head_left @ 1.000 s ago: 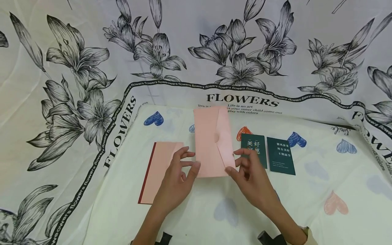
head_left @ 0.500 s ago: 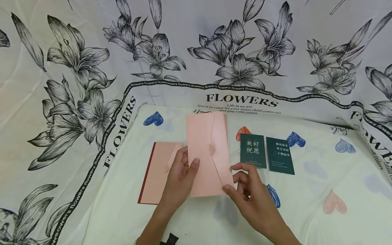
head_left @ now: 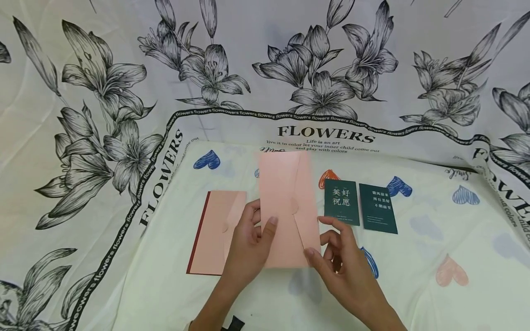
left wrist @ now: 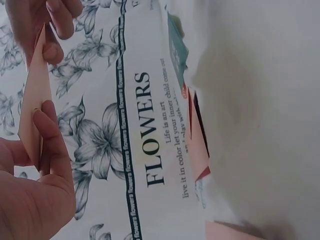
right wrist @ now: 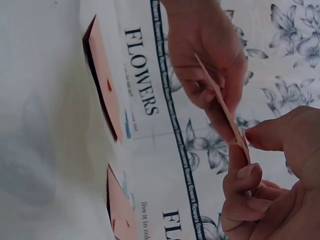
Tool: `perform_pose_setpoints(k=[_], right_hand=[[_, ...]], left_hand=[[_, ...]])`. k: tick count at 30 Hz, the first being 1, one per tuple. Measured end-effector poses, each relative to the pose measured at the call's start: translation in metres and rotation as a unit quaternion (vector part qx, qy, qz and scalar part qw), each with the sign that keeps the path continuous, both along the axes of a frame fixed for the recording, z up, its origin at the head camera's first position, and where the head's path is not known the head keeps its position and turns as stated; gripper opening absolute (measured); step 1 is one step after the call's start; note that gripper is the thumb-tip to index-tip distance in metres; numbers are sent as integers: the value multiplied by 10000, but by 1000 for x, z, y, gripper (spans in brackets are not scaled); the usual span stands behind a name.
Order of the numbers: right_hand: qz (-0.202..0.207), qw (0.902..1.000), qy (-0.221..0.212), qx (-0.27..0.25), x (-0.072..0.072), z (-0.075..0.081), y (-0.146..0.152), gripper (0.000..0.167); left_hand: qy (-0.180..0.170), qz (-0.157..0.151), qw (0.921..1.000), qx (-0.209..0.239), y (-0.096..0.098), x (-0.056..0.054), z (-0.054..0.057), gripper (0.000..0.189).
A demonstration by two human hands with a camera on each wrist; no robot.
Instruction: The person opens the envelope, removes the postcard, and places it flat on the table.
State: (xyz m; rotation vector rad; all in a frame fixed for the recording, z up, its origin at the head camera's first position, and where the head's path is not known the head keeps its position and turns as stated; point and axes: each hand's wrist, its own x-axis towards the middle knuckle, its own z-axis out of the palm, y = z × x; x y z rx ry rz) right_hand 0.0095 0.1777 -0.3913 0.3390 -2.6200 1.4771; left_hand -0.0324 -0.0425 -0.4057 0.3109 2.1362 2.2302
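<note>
1. What could go wrong first, I judge, is the flap (head_left: 301,209): its slanted edge runs down to where my right thumb lies, so a careless drag of that thumb could lift or tear it. I cannot tell whether it is stuck down.
2. Squeezing my two grips towards each other could bow or crease the pink envelope (head_left: 283,230), as it looks like thin paper.
3. If both grips loosened, it could slip down, since I see nothing under it but my fingers; it is up off the cloth (head_left: 414,294), in the middle of the head view.
4. My left wrist crosses in front of the lower right part of the other envelope (head_left: 212,232), dark red along one edge, at centre left of the frame. A low sweep of that arm could push it askew; I cannot tell whether they touch.
5. Swinging my right hand up the frame could knock the two green cards, the left card (head_left: 341,202) and the right card (head_left: 378,208), which lie right of centre.
6. My left hand (head_left: 250,253) is narrow, pinching the envelope's left side: thumb across the front, bent fingers behind.
7. My right hand (head_left: 342,262) is narrow too, pinching the lower right edge between thumb and fingers, with the other fingers curled in.
8. Both wrist views show two pink pieces lying on the cloth; from the head, the held envelope may be hiding one.
</note>
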Motion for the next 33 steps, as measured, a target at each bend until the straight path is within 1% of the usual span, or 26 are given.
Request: perform_pose_setpoints(k=[3, 7, 10, 13, 18, 20, 22, 25, 28, 30, 33], right_hand=[[-228, 9987, 290, 357, -5, 0, 2, 78], [-610, 9904, 668, 1041, -10, -2, 5, 88], [-745, 9848, 764, 1367, -11, -4, 7, 90], [-755, 9831, 752, 1492, -11, -5, 9, 88], [-650, 9853, 742, 1397, -11, -6, 13, 84], [-545, 9872, 746, 1299, -11, -6, 16, 82], [-425, 9905, 655, 1129, -10, -6, 19, 79], [-333, 9944, 427, 907, -8, -5, 25, 72], [-444, 9960, 310, 708, -4, -4, 29, 68], [-563, 9954, 458, 619, -3, -4, 31, 66], [-717, 9927, 869, 427, -2, -5, 34, 64]], left_hand=[[54, -91, 9998, -151, 9, 6, -3, 42], [297, -245, 9989, -267, 21, 14, -7, 38], [413, -293, 9983, -296, 28, 18, -9, 38], [366, -320, 9984, -278, 30, 20, -8, 38], [250, -432, 9986, -184, 30, 20, -7, 37], [219, -463, 9986, -153, 30, 20, -7, 37], [193, -459, 9986, -167, 30, 21, -8, 37], [257, -417, 9985, -261, 29, 21, -10, 36], [381, -376, 9981, -320, 26, 21, -11, 35], [448, -335, 9979, -337, 24, 20, -12, 35], [440, -283, 9983, -273, 22, 19, -13, 36]])
